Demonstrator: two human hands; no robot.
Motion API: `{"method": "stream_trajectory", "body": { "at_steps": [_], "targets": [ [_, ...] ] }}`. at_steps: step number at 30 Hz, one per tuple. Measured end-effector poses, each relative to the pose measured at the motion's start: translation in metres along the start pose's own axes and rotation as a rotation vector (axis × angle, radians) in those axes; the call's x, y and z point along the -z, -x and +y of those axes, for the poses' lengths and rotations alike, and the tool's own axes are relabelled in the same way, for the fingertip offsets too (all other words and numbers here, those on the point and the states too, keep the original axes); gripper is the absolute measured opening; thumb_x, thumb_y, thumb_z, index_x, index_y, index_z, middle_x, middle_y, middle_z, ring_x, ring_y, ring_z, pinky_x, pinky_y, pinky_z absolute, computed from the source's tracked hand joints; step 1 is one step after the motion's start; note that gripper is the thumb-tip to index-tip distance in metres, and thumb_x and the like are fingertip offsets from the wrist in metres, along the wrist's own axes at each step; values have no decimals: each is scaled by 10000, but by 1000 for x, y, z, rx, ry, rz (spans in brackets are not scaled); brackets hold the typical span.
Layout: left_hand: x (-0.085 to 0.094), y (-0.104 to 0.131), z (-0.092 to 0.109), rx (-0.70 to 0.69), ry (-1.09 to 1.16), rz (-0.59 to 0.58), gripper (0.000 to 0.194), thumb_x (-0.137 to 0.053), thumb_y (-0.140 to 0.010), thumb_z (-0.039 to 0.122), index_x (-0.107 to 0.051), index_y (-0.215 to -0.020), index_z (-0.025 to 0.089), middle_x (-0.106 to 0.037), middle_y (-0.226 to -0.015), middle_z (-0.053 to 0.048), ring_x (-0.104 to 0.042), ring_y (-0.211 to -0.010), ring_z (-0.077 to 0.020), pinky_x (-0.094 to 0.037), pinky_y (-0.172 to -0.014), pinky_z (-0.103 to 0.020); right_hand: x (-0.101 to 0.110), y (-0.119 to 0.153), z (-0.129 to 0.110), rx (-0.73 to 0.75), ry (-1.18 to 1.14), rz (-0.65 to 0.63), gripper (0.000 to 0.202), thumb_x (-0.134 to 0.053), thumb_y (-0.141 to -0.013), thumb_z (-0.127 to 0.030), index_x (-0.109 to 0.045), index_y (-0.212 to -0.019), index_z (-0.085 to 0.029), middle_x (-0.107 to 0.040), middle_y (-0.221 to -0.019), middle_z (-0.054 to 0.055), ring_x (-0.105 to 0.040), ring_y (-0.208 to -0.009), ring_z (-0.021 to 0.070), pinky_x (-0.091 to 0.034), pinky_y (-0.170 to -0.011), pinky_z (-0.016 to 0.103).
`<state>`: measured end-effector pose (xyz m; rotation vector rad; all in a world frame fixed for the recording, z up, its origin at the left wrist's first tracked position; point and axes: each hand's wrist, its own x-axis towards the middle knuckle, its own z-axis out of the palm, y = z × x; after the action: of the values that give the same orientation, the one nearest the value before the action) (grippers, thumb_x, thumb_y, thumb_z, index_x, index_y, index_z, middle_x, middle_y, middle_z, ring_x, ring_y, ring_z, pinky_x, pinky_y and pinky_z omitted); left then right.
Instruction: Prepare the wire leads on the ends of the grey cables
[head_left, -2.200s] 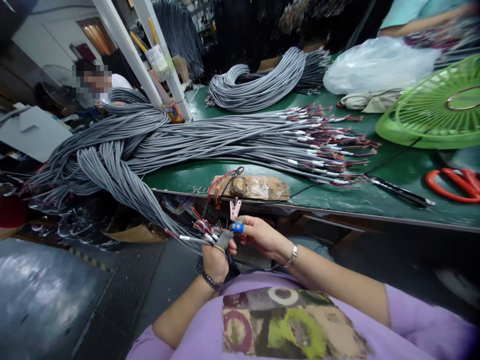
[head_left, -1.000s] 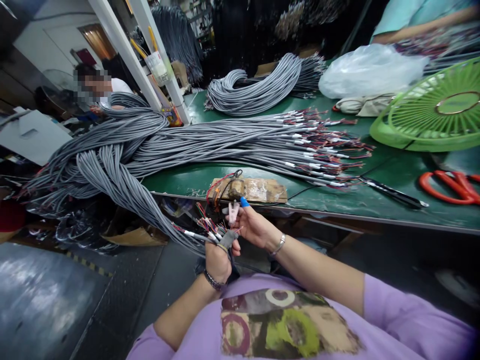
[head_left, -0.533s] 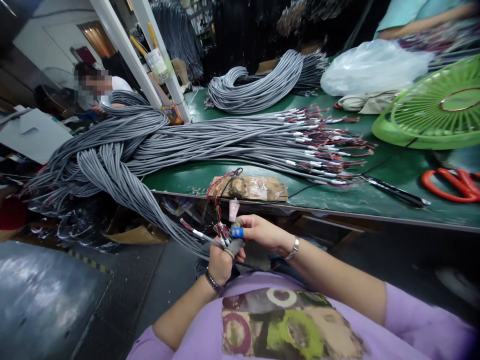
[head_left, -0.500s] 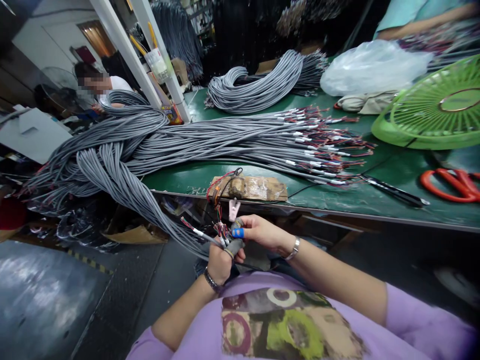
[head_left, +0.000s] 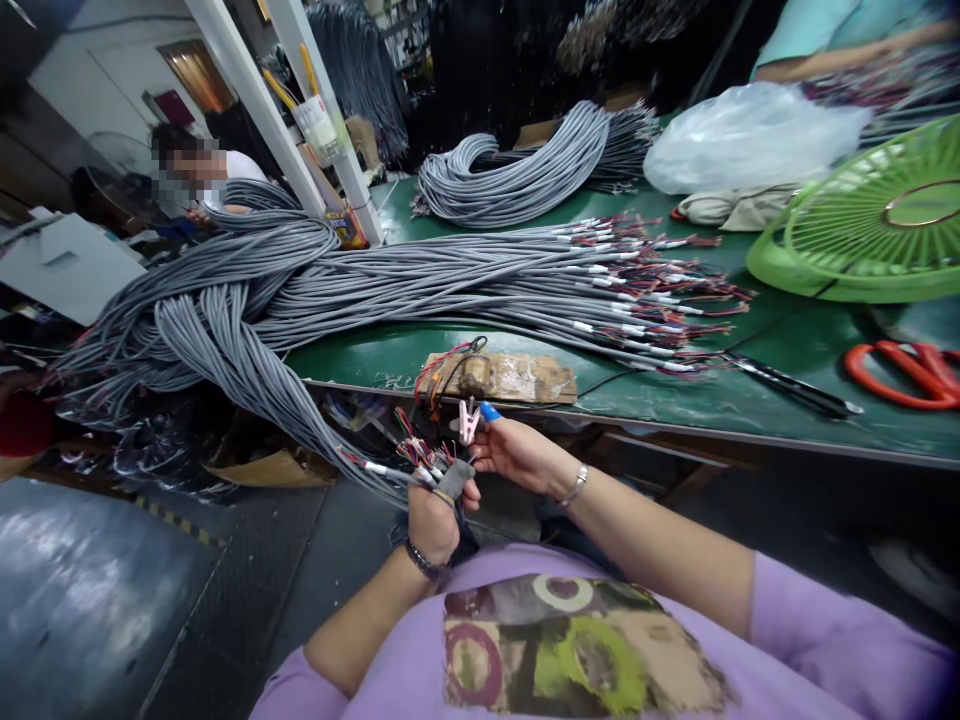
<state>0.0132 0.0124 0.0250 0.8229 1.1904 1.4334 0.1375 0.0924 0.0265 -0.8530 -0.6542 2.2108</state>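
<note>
My left hand (head_left: 433, 525) is closed around a bundle of grey cables (head_left: 367, 482), just below their ends. A grey covering wraps its thumb. Thin coloured wires (head_left: 420, 450) fan out above the fist, and one cable with a white sleeve (head_left: 376, 468) lies apart to the left. My right hand (head_left: 525, 458) is beside them, its blue-wrapped thumb raised away from the fingers and nothing plainly held. A pink clothespin (head_left: 469, 424) hangs at the bench edge right by that thumb; whether they touch I cannot tell.
On the green bench (head_left: 360, 362) lie a wooden block (head_left: 536, 378) with wires, a long pile of grey cables (head_left: 450, 270), a black-handled tool (head_left: 795, 387) and orange-handled scissors (head_left: 900, 370). A green fan (head_left: 862, 220) and a plastic bag (head_left: 757, 135) are behind. Two people are farther off.
My right hand has come away from the cable bundle, up and rightward to the clothespin, and its thumb has lifted. The left fist and wire ends have shifted slightly left.
</note>
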Motion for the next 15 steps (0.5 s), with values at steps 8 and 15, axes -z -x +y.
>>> {"method": "stream_trajectory", "body": {
  "at_steps": [8,15],
  "targets": [
    [-7,-11,4,49,35,-28,293,-695,-673,417,-632,-613,137,-571,-469,11,-489,-387,-77,-375,-378,-184,-6,-8,4,396,302,106,531,-541,-721,-697,-596,-633,-176,-536,-564,1,-422,-531,105,-364,-515,240],
    [-8,-12,1,59,40,-38,299,-691,-677,418,-621,-606,136,-567,-461,12,-479,-377,-73,-366,-371,-180,-12,-19,7,240,-76,53,448,-702,-651,-593,-607,-656,-156,-579,-607,19,-466,-551,112,-391,-521,238]
  ]
}}
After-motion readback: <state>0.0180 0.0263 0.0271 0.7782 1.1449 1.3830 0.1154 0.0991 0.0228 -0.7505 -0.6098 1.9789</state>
